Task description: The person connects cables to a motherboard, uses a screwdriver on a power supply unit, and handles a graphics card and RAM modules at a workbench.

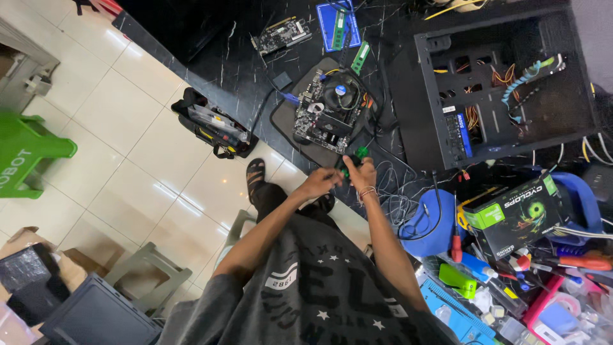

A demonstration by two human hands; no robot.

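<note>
Left hand: the left hand point(319, 183) was curled narrow around the lower end of a green-handled tool point(355, 158), fingers wrapped on it, just at the near edge of the dark table point(242, 70).
Right hand: the right hand point(363, 174) was closed on the same tool from the other side, a thread band at the wrist; the two hands touched each other.
Tool: its green tip showed above the knuckles, just beside the near corner of the motherboard point(331, 108); what kind of tool it was could not be told.
Near right: a blue cap point(429, 225) lay by the right forearm, with loose thin wires beside it, and beyond that a black and green box point(516, 214) amid a clutter of screwdrivers and small parts.
Near left: a grey plastic stool point(150, 271) and a green stool point(25, 150) stood on the white tiled floor.
Middle: the motherboard lay flat on a dark mat, its round cooler fan facing up; a black tool bag point(214, 128) sat on the floor against the table.
Far: an open black computer case point(504, 83) lay on its side to the right, cables spilling inside; a memory stick point(338, 27) and a small circuit card point(281, 35) lay at the far end of the table.
</note>
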